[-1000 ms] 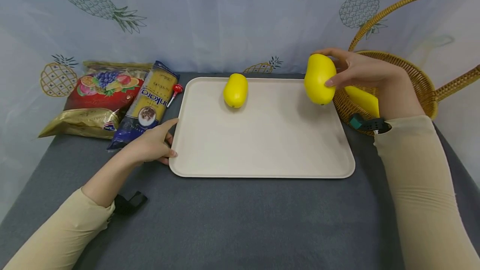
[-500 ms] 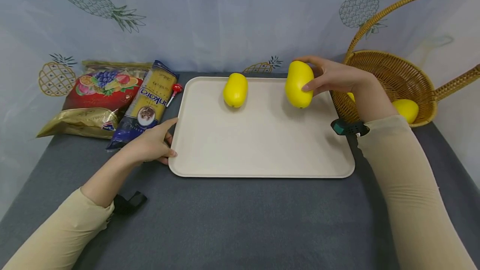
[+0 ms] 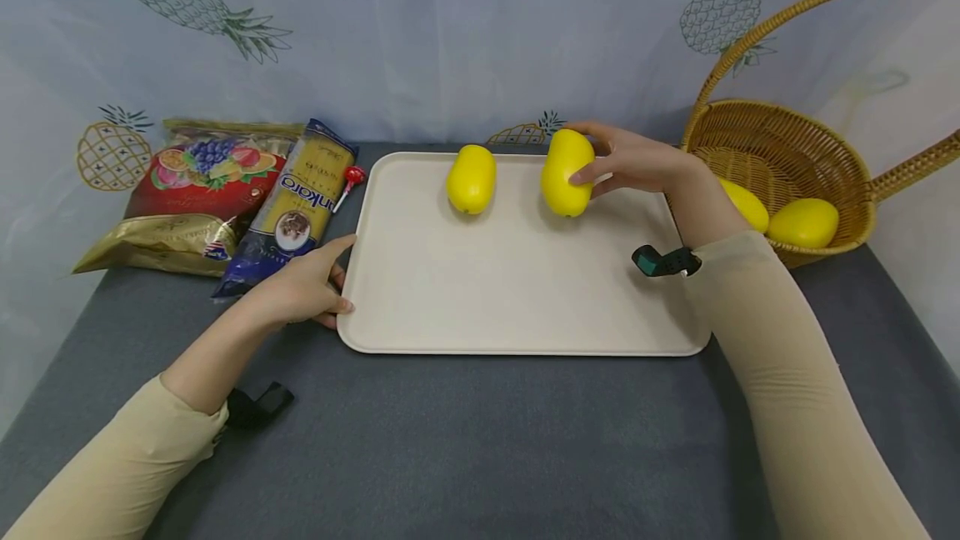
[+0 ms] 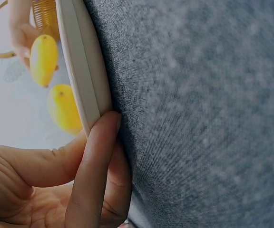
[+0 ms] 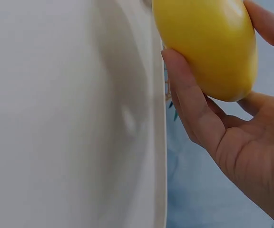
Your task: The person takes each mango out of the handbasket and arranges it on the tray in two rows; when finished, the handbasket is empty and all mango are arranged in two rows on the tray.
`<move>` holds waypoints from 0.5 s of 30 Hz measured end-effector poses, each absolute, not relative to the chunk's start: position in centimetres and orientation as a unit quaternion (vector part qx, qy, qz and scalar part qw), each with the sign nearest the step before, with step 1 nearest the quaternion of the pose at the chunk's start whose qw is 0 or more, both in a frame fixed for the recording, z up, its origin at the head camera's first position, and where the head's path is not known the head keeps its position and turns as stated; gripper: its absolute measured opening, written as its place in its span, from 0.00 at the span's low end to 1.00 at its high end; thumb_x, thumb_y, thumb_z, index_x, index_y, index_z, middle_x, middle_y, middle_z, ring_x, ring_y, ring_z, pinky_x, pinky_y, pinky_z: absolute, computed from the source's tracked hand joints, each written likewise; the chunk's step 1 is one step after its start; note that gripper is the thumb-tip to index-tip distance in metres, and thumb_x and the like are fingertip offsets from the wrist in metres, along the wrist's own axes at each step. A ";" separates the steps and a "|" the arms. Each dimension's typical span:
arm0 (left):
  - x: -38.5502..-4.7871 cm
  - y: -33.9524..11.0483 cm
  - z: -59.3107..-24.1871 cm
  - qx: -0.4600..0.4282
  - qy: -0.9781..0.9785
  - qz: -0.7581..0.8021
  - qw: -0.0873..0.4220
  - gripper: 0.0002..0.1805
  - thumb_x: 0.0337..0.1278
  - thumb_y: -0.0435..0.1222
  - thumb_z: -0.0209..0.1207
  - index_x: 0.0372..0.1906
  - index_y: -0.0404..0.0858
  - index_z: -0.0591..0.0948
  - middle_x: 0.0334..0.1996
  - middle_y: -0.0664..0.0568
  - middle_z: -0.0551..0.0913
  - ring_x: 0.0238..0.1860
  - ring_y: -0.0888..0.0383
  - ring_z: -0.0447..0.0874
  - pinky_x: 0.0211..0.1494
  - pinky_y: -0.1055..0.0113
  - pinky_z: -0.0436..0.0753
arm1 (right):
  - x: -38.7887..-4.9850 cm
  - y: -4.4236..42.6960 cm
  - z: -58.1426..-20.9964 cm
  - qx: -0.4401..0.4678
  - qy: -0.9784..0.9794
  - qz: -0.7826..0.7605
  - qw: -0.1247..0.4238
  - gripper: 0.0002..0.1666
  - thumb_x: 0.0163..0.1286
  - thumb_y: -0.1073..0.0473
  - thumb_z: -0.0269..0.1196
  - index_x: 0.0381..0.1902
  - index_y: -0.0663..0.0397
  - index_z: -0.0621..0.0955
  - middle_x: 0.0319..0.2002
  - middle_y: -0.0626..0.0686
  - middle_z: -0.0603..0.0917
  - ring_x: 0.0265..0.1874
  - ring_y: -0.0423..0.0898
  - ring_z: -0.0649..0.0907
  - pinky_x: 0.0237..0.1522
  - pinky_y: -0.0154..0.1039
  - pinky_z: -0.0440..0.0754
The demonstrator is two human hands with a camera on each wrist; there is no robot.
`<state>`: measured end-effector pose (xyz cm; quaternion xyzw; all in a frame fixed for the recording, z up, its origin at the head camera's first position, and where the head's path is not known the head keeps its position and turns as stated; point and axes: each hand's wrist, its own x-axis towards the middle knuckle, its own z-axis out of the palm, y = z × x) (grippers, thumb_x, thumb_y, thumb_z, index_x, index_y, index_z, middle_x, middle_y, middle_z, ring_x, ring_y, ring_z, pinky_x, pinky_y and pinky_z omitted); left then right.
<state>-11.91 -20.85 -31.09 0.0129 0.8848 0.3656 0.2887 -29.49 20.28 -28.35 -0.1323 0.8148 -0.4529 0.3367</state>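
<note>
A cream tray (image 3: 510, 290) lies on the grey cloth. The left hand (image 3: 311, 283) holds its left edge; in the left wrist view the left hand's (image 4: 80, 180) thumb and fingers pinch the tray rim (image 4: 87, 71). The right hand (image 3: 637, 161) grips a yellow fruit (image 3: 566, 173) over the tray's back part, just right of another yellow fruit (image 3: 471, 180) on the tray. Up close in the right wrist view, the right hand (image 5: 237, 137) has thumb and fingers around the held fruit (image 5: 210, 42). Whether that fruit touches the tray, I cannot tell.
At the right stands a wicker basket (image 3: 772, 136) with a tall handle and two yellow fruits (image 3: 804, 223) inside. A red and gold bag (image 3: 202, 190), a blue and yellow packet (image 3: 292, 207) and a red lollipop (image 3: 354, 177) lie left of the tray. A patterned curtain hangs behind.
The right hand has carried its yellow fruit leftward from beside the basket, closer to the fruit on the tray. More of the basket's inside shows. The left hand has stayed at the tray's edge.
</note>
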 end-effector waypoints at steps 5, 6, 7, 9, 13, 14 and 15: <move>-11.9 -20.8 -31.1 0.011 0.885 0.364 0.290 0.53 0.58 0.24 0.62 0.80 0.38 0.41 0.48 0.34 0.70 0.34 0.55 0.80 0.33 0.65 0.89 | -29.7 19.1 -28.9 -0.131 0.812 -0.454 0.344 0.53 0.67 0.57 0.63 0.80 0.34 0.46 0.76 0.55 0.55 0.68 0.54 0.67 0.59 0.46 0.83; -11.9 -20.8 -31.1 0.011 0.885 0.364 0.289 0.53 0.58 0.24 0.62 0.80 0.38 0.41 0.48 0.34 0.70 0.34 0.55 0.80 0.33 0.64 0.89 | -29.8 19.0 -29.0 -0.131 0.810 -0.454 0.347 0.54 0.67 0.57 0.64 0.80 0.34 0.45 0.76 0.56 0.55 0.69 0.54 0.67 0.60 0.48 0.83; -11.9 -20.8 -31.1 0.011 0.886 0.363 0.289 0.53 0.58 0.24 0.62 0.80 0.38 0.41 0.48 0.34 0.70 0.34 0.56 0.81 0.33 0.64 0.89 | -29.7 18.8 -29.1 -0.131 0.809 -0.454 0.349 0.54 0.67 0.57 0.64 0.80 0.33 0.45 0.76 0.56 0.55 0.69 0.54 0.67 0.62 0.49 0.82; -12.0 -20.8 -31.1 0.010 0.886 0.362 0.289 0.53 0.58 0.24 0.62 0.80 0.38 0.41 0.48 0.34 0.70 0.33 0.56 0.81 0.33 0.64 0.89 | -29.8 18.4 -29.2 -0.130 0.806 -0.456 0.353 0.54 0.67 0.57 0.64 0.80 0.32 0.45 0.76 0.56 0.55 0.69 0.54 0.67 0.63 0.50 0.81; -12.0 -20.8 -31.1 0.010 0.886 0.362 0.290 0.53 0.58 0.24 0.62 0.80 0.38 0.41 0.48 0.35 0.70 0.33 0.56 0.81 0.33 0.65 0.89 | -29.8 17.7 -29.5 -0.133 0.802 -0.459 0.358 0.54 0.67 0.57 0.64 0.80 0.32 0.46 0.75 0.56 0.56 0.68 0.53 0.67 0.65 0.51 0.80; -12.0 -20.8 -31.1 0.011 0.885 0.363 0.290 0.54 0.58 0.24 0.63 0.80 0.38 0.40 0.48 0.34 0.70 0.33 0.56 0.80 0.33 0.64 0.89 | -29.8 17.5 -29.5 -0.133 0.801 -0.460 0.360 0.54 0.67 0.57 0.64 0.80 0.33 0.45 0.75 0.56 0.56 0.68 0.53 0.67 0.65 0.50 0.80; -12.0 -20.8 -31.1 0.011 0.885 0.363 0.290 0.54 0.58 0.25 0.63 0.80 0.38 0.40 0.48 0.34 0.70 0.34 0.56 0.80 0.33 0.65 0.89 | -29.9 17.4 -29.6 -0.133 0.800 -0.461 0.361 0.54 0.67 0.57 0.64 0.80 0.32 0.45 0.75 0.56 0.55 0.68 0.53 0.67 0.65 0.50 0.79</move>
